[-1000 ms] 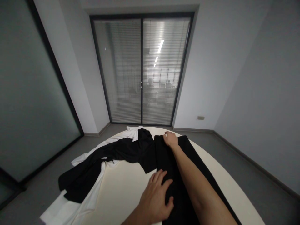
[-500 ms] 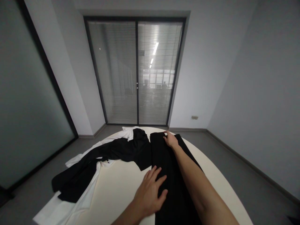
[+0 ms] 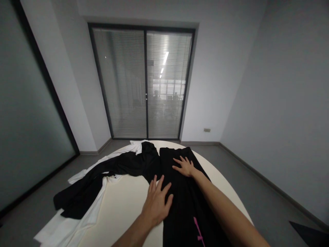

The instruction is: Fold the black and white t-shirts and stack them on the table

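Observation:
A long black garment (image 3: 183,202) lies flat along the right half of a white round table (image 3: 125,212). A pink mark shows on it near the bottom edge. My left hand (image 3: 156,202) rests open, fingers spread, on the garment's left edge. Farther out, my right hand (image 3: 184,166) lies open and flat on the middle of the same cloth.
More black clothing (image 3: 108,175) and white clothing (image 3: 74,223) lie heaped across the table's left and far side. Beyond the table stand glass doors with blinds (image 3: 144,84). Grey floor surrounds the table, and a grey wall rises on the right.
My right hand has slid back toward me from the garment's far end to its middle. My left hand has moved forward along the left edge. The view has shifted right.

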The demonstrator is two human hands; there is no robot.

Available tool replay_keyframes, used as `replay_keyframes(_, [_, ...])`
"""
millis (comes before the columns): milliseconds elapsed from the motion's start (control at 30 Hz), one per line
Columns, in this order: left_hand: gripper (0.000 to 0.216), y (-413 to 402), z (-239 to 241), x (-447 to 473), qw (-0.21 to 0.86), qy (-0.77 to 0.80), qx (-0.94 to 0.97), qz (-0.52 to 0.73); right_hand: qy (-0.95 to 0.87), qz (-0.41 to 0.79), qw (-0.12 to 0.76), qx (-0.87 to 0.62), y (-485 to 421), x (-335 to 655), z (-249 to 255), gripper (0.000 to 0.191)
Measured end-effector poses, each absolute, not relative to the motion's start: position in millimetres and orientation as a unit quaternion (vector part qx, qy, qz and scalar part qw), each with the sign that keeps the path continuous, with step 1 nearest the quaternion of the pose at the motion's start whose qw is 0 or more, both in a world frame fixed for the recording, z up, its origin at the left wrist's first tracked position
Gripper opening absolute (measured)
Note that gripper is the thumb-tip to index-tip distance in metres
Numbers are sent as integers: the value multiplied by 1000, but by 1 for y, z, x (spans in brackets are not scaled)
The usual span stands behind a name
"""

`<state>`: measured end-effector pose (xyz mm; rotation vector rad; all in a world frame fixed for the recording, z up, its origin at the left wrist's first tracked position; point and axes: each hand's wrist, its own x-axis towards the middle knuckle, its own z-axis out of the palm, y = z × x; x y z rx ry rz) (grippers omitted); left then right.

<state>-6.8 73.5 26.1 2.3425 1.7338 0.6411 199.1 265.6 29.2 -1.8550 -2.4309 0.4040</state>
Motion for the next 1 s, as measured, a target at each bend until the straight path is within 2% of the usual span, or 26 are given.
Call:
replay_keyframes(133, [54,79,22,-7,49,651,733,192,-769,125,5,-628,266,195,17,70])
replay_keyframes(300, [58,83,16,-8,30,660,728,182,-762,118,-2,-636,277,194,18,59])
replay_keyframes(633, [56,86,12,-4,-4,675,715,184,-775,109,24,-623,284,197,15,56])
replay_keyframes(833, [51,86,29,-12,-42,692,700,174,-773,92,50,-625,290,199,6,55])
replay_keyframes(1000, [50,83,54,-34,-50,732,670,113,-772,86,42,-629,294,200,3,54])
